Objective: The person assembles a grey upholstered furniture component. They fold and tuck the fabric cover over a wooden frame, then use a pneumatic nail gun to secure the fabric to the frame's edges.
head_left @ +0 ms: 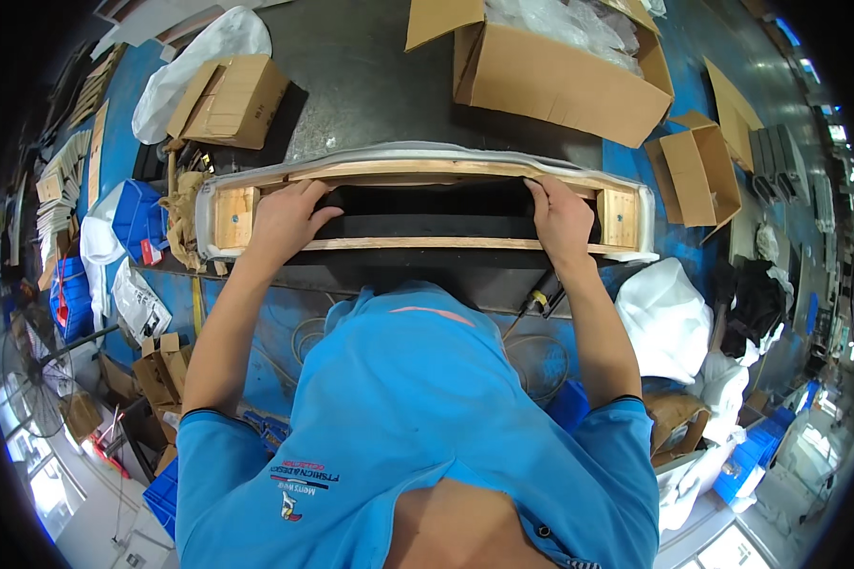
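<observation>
A long, narrow wooden frame with light grey padding round its outside lies before me on a dark work surface. Black cloth stretches across the frame's inside, between its two long rails. At the left part of the frame, my left hand pinches the cloth's edge between thumb and fingers near the far rail. Toward the other end, my right hand grips the cloth in the same way, its thumb toward the middle. The cloth hangs into the frame between both hands; its lower part is hidden by the near rail.
A closed cardboard box stands at the far left beside a white bag. Far right, a large open carton holds clear plastic wrap, with a smaller open box next to it. A tool with a yellow part lies under my right forearm.
</observation>
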A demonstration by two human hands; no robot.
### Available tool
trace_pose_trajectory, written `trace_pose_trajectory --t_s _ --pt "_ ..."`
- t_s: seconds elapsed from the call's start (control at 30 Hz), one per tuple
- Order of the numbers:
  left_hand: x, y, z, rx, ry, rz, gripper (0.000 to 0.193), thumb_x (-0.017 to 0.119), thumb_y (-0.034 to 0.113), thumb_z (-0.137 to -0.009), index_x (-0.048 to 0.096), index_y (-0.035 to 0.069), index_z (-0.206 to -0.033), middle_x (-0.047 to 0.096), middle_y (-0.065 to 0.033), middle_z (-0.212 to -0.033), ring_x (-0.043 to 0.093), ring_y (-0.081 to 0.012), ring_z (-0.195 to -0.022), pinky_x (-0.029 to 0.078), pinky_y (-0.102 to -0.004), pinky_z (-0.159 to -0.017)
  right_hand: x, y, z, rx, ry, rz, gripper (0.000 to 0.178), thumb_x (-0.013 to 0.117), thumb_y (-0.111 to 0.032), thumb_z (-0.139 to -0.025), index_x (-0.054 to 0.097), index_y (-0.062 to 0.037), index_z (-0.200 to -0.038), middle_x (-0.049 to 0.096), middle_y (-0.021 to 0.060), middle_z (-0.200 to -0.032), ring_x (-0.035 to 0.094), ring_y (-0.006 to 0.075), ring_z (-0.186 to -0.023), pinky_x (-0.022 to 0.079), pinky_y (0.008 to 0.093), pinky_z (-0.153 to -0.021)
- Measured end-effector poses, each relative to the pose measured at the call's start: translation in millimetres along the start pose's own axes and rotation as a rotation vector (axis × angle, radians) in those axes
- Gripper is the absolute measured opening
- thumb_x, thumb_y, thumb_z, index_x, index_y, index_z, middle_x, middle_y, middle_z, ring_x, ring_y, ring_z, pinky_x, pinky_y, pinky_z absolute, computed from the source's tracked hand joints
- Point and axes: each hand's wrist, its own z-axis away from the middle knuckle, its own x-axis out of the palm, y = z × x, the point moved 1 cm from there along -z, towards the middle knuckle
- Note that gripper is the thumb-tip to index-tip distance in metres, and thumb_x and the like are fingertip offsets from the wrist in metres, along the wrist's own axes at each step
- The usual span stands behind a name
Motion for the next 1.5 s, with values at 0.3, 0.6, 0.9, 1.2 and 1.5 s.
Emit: trace_pose_trajectory --t_s 0.3,0.6,0.9,1.2,1.5 --pt "-15.0 -39.9 18.1 -0.061 -0.075 -0.289 0.019 0.068 0.026 -0.096 0.063 0.008 -0.093 0.071 -0.0109 -0.087 0.072 -0.0316 -0.081 0.054 -0.0436 -0.064 -6.7 4.7 0.1 -0.064 -0.023 0.025 0.019 0.071 -0.029 -0.096 0.073 -0.0104 -0.094 0.072 0.0106 -0.087 0.07 0.0339 -0.073 0.054 0.0403 -0.062" --pt "0.8 41.9 -39.4 0.126 0.173 -0.01 0.027 0.08 0.021 -0.084 0.062 0.007 -0.098 0.062 -0.014 -0.129 0.061 -0.0331 -0.118 0.049 -0.0478 -0.097 -3.4 3.6 -5.5 -0.023 -0.017 0.03 0.018 0.07 -0.028 -0.097 0.072 -0.0104 -0.095 0.072 0.0103 -0.089 0.07 0.0335 -0.075 0.054 0.0405 -0.064" --pt "37.1 27.9 -70.1 0.508 0.069 -0.019 0.027 0.078 0.021 -0.085 0.059 0.005 -0.096 0.056 -0.0145 -0.144 0.059 -0.0331 -0.127 0.048 -0.049 -0.108 -5.2 8.1 -4.3 -0.078 -0.042 0.012 0.018 0.073 -0.028 -0.095 0.071 -0.0104 -0.092 0.071 0.0102 -0.085 0.069 0.0341 -0.074 0.054 0.0413 -0.064" --pt "37.8 36.9 -73.4 0.483 0.16 0.054 0.023 0.077 0.018 -0.086 0.059 0.004 -0.094 0.058 -0.0118 -0.144 0.065 -0.0307 -0.117 0.056 -0.043 -0.096 -17.2 3.7 -15.8 -0.128 0.054 0.047 0.016 0.08 -0.024 -0.087 0.072 -0.01 -0.084 0.069 0.0082 -0.078 0.068 0.0307 -0.071 0.053 0.0396 -0.062" --pt "53.2 27.8 -84.1 0.521 0.085 0.047 0.03 0.081 0.02 -0.078 0.06 0.007 -0.095 0.06 -0.0083 -0.142 0.067 -0.0262 -0.114 0.06 -0.0373 -0.09 -20.5 3.5 -11.9 -0.081 0.016 0.022 0.017 0.081 -0.024 -0.086 0.072 -0.0098 -0.087 0.071 0.0073 -0.081 0.07 0.0299 -0.076 0.053 0.0402 -0.068"
